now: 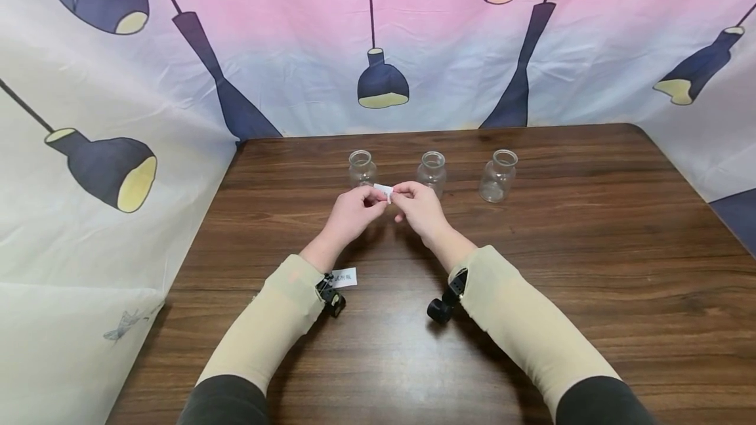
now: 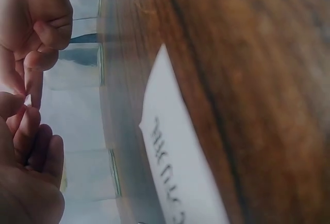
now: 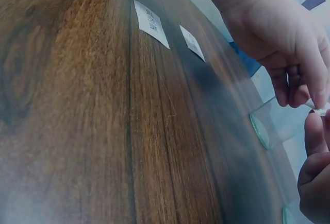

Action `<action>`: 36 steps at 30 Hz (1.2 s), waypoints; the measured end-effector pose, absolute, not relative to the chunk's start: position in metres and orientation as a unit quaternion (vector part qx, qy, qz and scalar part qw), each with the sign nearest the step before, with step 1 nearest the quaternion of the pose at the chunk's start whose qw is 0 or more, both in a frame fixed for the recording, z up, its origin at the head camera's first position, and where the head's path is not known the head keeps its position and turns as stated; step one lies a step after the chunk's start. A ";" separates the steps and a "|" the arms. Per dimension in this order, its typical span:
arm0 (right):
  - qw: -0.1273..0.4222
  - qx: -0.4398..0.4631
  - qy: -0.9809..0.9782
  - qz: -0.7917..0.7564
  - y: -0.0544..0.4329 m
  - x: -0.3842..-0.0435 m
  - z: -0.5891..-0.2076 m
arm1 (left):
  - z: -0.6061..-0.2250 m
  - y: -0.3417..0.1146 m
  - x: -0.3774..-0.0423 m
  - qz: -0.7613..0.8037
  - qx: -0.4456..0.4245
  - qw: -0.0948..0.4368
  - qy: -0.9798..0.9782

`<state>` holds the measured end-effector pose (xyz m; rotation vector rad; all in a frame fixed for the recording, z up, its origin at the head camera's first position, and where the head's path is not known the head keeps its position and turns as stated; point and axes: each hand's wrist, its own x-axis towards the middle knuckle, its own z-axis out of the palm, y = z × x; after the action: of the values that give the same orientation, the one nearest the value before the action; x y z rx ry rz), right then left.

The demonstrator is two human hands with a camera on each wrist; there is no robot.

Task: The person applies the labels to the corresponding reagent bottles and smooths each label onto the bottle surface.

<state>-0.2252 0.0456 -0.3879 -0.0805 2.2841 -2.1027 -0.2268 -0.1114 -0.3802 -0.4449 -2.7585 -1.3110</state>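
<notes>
In the head view, both hands meet over the table in front of the glass jars. My left hand [image 1: 353, 215] and right hand [image 1: 422, 210] pinch a small white paper label [image 1: 382, 189] between thumbs and fingertips. The fingertips cover much of the label, and only a sliver of the paper slip [image 2: 28, 100] shows in the left wrist view. Behind the hands stand a left glass jar [image 1: 361, 166] and a middle glass jar [image 1: 433, 166], both partly hidden. The right glass jar [image 1: 498, 179] is in full view, without a lid.
A white label with printed characters [image 1: 345, 277] lies on the wooden table [image 1: 390, 372] beside the left sleeve. Two paper slips show in the right wrist view, a nearer one [image 3: 151, 24] and a farther one [image 3: 193, 44]. A patterned cloth [image 1: 307, 84] hangs behind the table.
</notes>
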 end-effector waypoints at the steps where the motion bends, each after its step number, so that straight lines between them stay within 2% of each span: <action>1: 0.016 -0.026 0.739 -0.673 0.045 -0.226 -0.388 | -0.380 -0.112 -0.227 -0.426 -0.141 0.028 -0.893; 15: 0.019 -0.023 0.788 -0.615 0.045 -0.235 -0.392 | -0.384 -0.127 -0.230 -0.461 -0.099 0.080 -0.878; 36: 0.031 -0.071 0.808 -0.584 0.032 -0.244 -0.395 | -0.388 -0.142 -0.237 -0.446 -0.061 0.067 -0.890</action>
<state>-0.2440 0.0324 -0.3955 -0.2193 2.4883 -1.7995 -0.2368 -0.1418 -0.3876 -0.1837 -2.6839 -1.3457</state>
